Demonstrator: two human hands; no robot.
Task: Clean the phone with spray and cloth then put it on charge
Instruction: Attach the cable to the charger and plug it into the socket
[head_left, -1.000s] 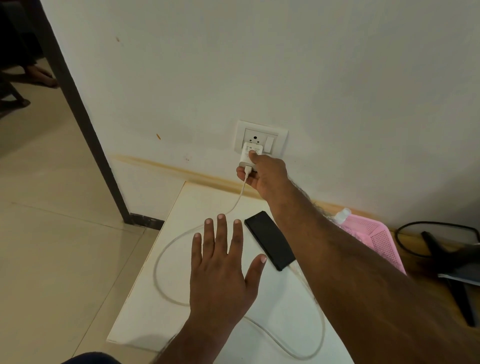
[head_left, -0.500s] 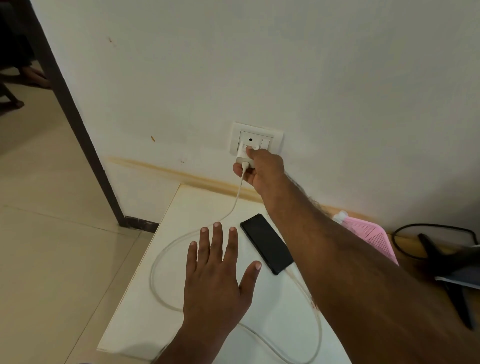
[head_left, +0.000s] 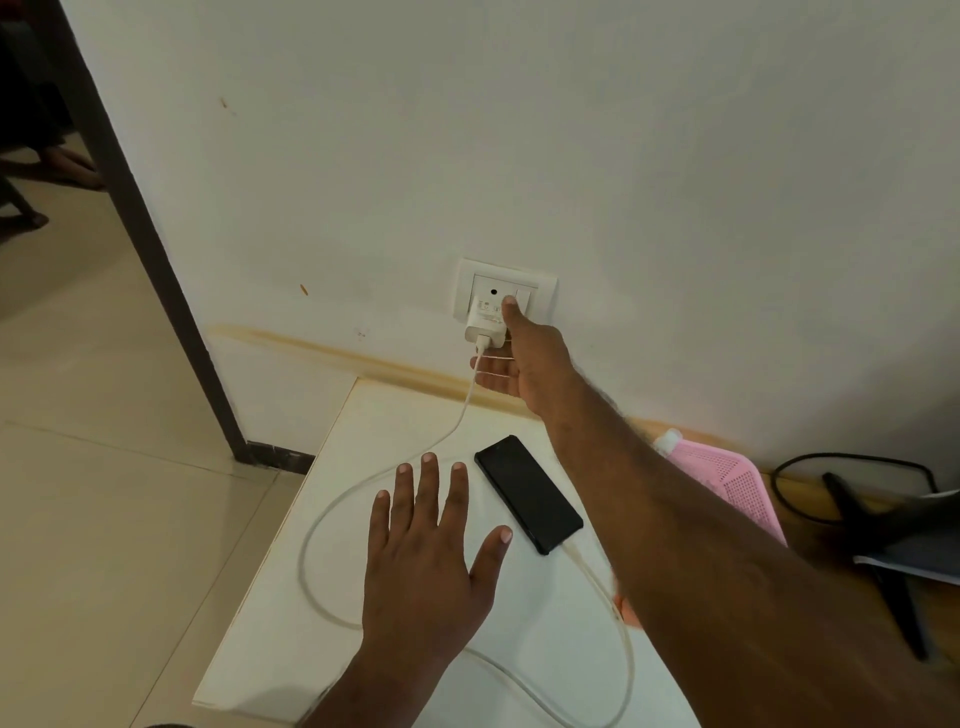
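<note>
Where white table (head_left: 363, 649) abuts wall (head_left: 519, 130), tiled floor (head_left: 104, 519) alongside.

No legible text anywhere in your view. The white charger (head_left: 485, 322) plugged into the wall socket (head_left: 505, 291) carries small grey print on its upper face, possibly rating marks, too fine and blurred to read. The phone (head_left: 528, 493) screen is dark, no characters showing.

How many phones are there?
1. The flat black phone lies on the white table, between the left hand and the right forearm. Others may hide behind that arm.
</note>
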